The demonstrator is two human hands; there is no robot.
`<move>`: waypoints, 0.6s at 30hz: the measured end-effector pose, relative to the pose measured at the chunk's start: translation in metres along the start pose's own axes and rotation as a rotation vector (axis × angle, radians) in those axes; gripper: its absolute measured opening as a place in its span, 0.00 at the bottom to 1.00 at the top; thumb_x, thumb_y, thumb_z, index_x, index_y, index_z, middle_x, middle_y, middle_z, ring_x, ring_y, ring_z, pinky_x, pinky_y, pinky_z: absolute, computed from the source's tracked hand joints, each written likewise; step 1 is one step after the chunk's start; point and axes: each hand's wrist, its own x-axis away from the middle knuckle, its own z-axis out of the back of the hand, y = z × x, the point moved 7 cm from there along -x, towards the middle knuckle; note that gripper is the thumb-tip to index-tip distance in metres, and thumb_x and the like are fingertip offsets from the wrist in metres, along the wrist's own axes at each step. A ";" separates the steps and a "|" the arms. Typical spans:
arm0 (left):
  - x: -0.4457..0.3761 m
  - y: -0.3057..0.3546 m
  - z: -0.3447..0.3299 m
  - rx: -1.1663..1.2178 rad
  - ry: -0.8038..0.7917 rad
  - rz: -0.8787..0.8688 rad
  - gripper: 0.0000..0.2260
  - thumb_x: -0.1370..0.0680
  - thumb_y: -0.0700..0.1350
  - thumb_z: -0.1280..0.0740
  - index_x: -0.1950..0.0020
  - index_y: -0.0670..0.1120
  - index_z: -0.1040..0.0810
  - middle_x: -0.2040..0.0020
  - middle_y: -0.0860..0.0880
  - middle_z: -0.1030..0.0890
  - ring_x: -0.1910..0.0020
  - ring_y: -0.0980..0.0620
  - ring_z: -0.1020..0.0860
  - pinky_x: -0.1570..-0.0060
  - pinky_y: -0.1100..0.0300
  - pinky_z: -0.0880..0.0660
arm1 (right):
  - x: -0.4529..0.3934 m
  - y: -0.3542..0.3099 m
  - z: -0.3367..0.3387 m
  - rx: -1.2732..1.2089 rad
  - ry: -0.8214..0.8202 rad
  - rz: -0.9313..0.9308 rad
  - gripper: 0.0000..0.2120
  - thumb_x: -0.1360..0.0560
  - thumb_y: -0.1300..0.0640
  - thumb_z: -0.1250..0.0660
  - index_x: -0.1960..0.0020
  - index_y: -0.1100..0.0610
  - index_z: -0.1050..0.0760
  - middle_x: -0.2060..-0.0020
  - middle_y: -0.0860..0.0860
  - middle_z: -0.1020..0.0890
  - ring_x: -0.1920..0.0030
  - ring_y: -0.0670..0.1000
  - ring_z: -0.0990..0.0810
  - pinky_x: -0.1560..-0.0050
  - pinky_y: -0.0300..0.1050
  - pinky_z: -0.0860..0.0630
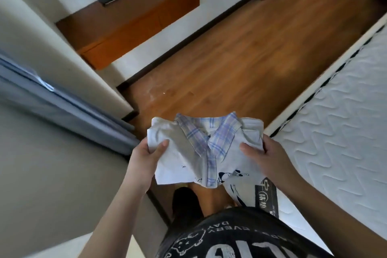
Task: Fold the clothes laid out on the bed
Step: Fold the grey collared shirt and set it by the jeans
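Note:
A folded white shirt [182,163] with a blue plaid collar and a dark cartoon print hangs in the air over the wooden floor, in front of my body. My left hand [147,157] grips its left edge, thumb on top. My right hand [266,156] grips its right edge, thumb pressed on the fabric. The shirt's lower right part droops past my right wrist. The bed's bare quilted mattress [339,123] lies to the right, with no clothes visible on the part in view.
Wooden floor [236,52] stretches ahead. A wall-mounted wooden shelf [134,19] with a dark flat object sits at the upper left. A pale wall corner and grey-blue curtain [60,98] stand close on the left. A dark label [267,197] hangs at the mattress corner.

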 end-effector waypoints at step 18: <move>-0.205 0.128 -0.210 -0.460 -0.999 -0.236 0.16 0.30 0.53 0.27 0.44 0.52 0.19 0.47 0.51 0.15 0.46 0.50 0.18 0.43 0.48 0.22 | 0.005 0.003 0.008 -0.220 0.869 -0.317 0.06 0.25 0.50 0.28 0.49 0.49 0.20 0.58 0.42 0.15 0.58 0.39 0.17 0.61 0.34 0.25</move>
